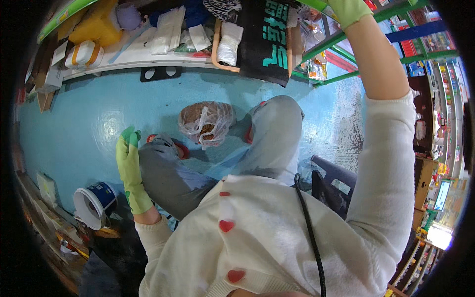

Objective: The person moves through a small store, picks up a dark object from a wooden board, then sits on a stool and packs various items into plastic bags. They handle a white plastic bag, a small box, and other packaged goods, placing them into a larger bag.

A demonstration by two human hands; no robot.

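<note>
My left hand, in a pale green rubber glove with darker green fingertips, hangs beside my left knee. Nothing shows in it, and its fingers are lightly bent. My right hand, gloved alike, reaches up to the green metal shelf frame; the picture's top edge cuts off its fingers, so its grip is hidden. On the blue floor between my feet stands a clear plastic bag of brown, grain-like material. Its gathered top leaves a small opening.
A white low shelf ahead carries plastic bags, a white container and a black cloth with teal lettering. A white-and-blue bucket lies tipped at left. A dark plastic chair is at right. Stocked shelves line the far right.
</note>
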